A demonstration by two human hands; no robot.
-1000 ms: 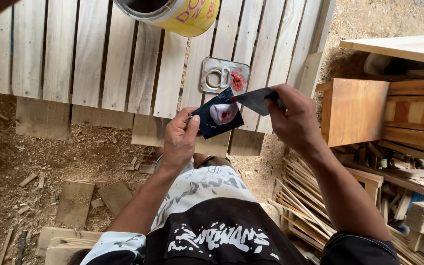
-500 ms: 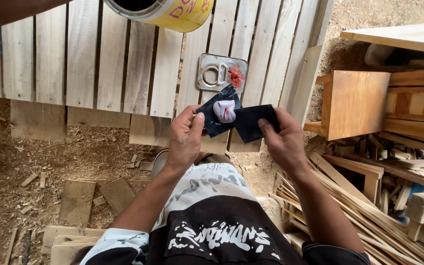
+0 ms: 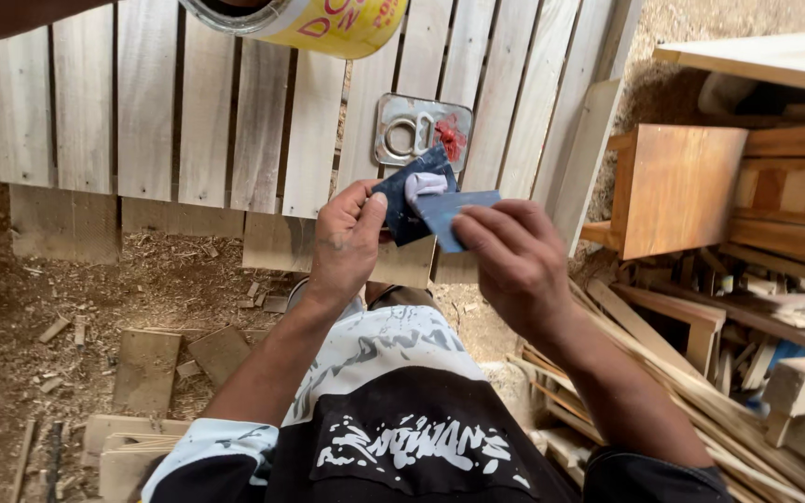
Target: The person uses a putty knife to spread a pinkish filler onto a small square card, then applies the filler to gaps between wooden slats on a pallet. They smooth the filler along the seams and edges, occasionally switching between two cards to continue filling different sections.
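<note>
the left hand [image 3: 347, 244] is closed around a dark, flat, roughly rectangular pad [image 3: 404, 200] with a soft, smeared look, thumb on its near face and fingers curled behind; a pale, pinkish blob [image 3: 424, 184] sits on the pad's upper right part. the pad's long axis is tilted, its far corner pointing up and to the right toward the tin lid. the right hand [image 3: 514, 261] pinches a thin, stiff blue-grey card [image 3: 458, 212], fingers folded over its right end, so only the left half shows; its long axis runs nearly level, left to right, and its left edge overlaps or touches the pad just below the blob. both pieces are held in the air in front of the near edge of a pallet [image 3: 142, 121] of pale, rough-sawn wooden slats with narrow gaps. just beyond them, on the slats, lies a flat rounded-rectangle metal lid [image 3: 393, 116] with a ring pull and a red smear. a round yellow can [image 3: 328, 23] sits at the far edge of view. sawdust and offcuts [image 3: 156, 368] cover the ground on the left; stacked timber strips [image 3: 701, 354] lie on the right.
</note>
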